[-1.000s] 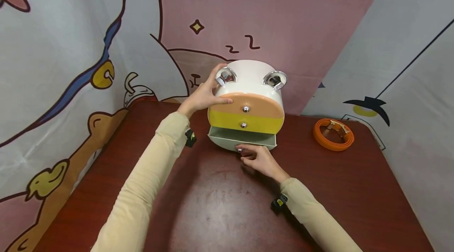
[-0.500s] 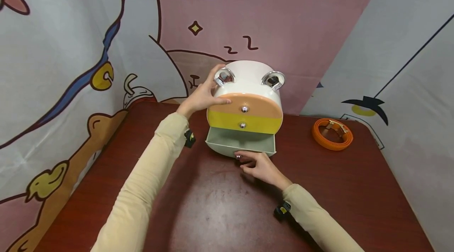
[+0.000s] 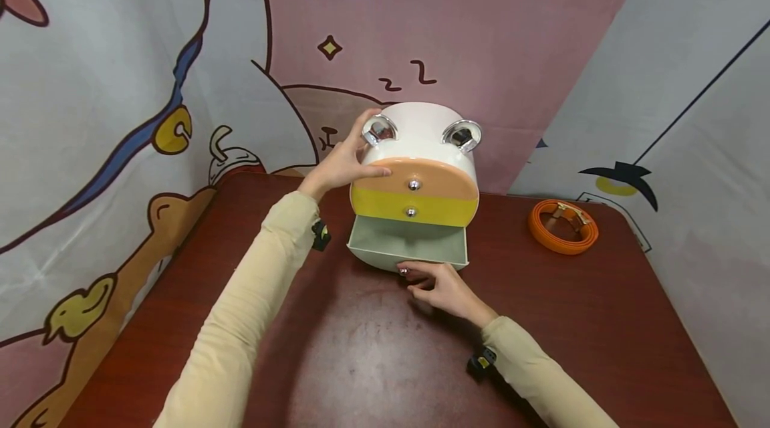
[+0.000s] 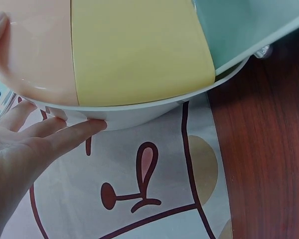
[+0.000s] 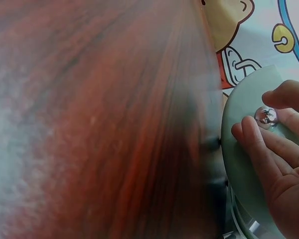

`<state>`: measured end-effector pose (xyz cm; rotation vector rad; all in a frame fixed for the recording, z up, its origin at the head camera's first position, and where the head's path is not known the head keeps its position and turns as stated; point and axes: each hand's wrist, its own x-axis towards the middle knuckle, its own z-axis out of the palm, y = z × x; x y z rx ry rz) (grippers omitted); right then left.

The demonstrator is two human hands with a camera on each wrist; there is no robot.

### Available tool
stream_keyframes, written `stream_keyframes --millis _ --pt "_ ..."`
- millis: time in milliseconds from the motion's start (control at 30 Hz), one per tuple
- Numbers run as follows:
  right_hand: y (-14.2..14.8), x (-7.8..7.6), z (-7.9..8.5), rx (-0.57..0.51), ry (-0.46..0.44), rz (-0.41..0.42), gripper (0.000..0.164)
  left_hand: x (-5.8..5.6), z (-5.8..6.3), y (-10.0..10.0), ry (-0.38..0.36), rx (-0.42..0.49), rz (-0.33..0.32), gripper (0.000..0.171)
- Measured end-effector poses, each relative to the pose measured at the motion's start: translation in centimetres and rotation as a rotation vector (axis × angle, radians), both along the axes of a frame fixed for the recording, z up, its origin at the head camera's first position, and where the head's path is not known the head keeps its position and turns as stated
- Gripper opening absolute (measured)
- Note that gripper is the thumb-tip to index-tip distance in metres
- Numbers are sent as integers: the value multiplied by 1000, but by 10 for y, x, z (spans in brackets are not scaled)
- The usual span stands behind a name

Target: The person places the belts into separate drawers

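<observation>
So, I can read "zZ" (image 3: 422,73) on the far curtain (image 3: 511,33). My left hand (image 3: 341,164) spreads wide on the cabinet (image 3: 433,147), far middle; right hand (image 3: 451,291) fingers curl round the drawer (image 3: 409,241) knob (image 3: 404,271); table (image 3: 373,361) runs well nearer.

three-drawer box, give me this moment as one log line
left hand: grips three-drawer box; right hand: holds silver bottom knob; green bottom drawer: open; orange belt: coiled

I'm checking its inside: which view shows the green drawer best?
The head view: the green drawer shows its inside at full width. The left wrist view shows its inside cropped; the right wrist, its front, partly behind the right hand.
</observation>
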<state>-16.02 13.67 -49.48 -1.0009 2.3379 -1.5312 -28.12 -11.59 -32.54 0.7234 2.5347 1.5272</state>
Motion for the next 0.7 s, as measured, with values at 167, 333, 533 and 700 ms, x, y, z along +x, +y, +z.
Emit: stream_keyframes --millis 167,333,533,700 --pt "1 4 0 9 6 3 42 -4 -6 -1 20 -2 9 108" --pt "1 8 1 13 1 2 42 -3 -5 0 23 9 2 108" --pt "1 12 0 1 10 16 43 13 12 3 2 2 -3 107" --pt "1 14 0 -1 9 21 43 25 23 5 -5 -10 1 105"
